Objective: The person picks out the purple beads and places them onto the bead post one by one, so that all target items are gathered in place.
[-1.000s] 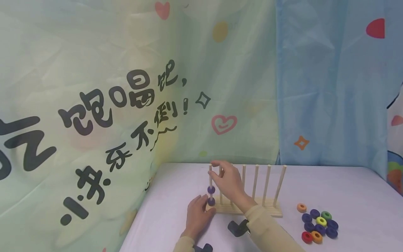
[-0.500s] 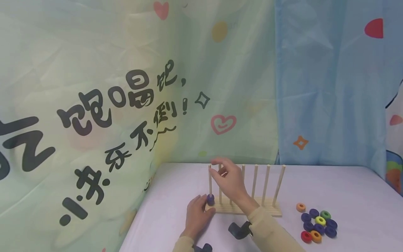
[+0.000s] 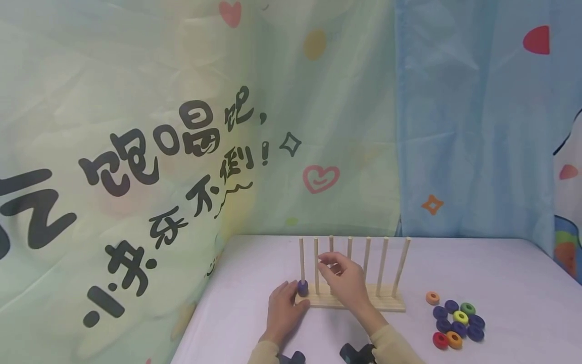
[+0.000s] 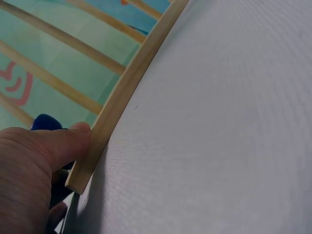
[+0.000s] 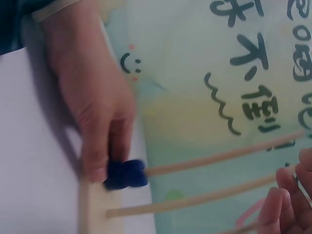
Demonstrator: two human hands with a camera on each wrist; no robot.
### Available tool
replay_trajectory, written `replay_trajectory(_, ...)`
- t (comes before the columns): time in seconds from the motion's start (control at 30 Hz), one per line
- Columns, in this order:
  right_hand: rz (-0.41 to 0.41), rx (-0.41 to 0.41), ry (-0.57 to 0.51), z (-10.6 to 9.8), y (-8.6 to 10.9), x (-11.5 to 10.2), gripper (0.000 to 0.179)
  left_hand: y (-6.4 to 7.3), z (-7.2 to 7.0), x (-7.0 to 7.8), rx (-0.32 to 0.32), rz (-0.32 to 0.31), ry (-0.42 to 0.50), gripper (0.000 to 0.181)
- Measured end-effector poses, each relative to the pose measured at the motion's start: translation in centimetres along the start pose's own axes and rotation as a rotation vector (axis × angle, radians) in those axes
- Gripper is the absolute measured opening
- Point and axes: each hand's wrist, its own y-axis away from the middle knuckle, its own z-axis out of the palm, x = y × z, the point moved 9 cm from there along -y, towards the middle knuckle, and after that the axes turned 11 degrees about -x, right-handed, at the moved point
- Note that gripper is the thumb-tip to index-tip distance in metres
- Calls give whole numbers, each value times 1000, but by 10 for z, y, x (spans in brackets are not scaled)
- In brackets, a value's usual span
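Note:
A wooden rack [image 3: 354, 302] with several upright pegs stands on the table. Two dark blue rings [image 3: 302, 288] sit stacked low on its leftmost peg [image 3: 302, 260]; they also show in the right wrist view as blue rings [image 5: 126, 174]. My left hand [image 3: 285, 306] grips the left end of the base, its thumb [image 4: 73, 141] along the front face in the left wrist view. Bent at the fingers and holding nothing, my right hand [image 3: 345, 280] hovers in front of the pegs near the second and third. It hides the lower part of some pegs.
To the right of the rack lies a loose group of rings: several dark blue rings [image 3: 443, 325], a green ring [image 3: 468, 308], a yellow ring [image 3: 456, 317], a red ring [image 3: 440, 340] and two orange rings [image 3: 454, 344]. A printed curtain [image 3: 354, 126] hangs behind the table [image 3: 509, 283].
The upper blue ring has dropped down the leftmost peg onto the lower one. My right hand has moved away from that peg, rightward and lower. My left hand stays on the base.

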Motion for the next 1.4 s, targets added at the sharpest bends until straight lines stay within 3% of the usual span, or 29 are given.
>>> replay_trajectory(0.33,162,-90,28,9,39,39,15,1,-2,3,6,23,7,56)
replay_trajectory(0.63,204,-84,15,12,63,54,15,2,-3,2,5,13,8,55)
replay_trajectory(0.9,258,-73,39,2,81,63,15,0,1,0,-9,1,1,57)
replay_trajectory(1.2,286,-42,132,-15,96,72,16,-2,3,0,-17,5,-1,56)
replay_trajectory(1.4,222,14,185,-26,100,62,16,-2,2,-1,-19,-6,2,56)
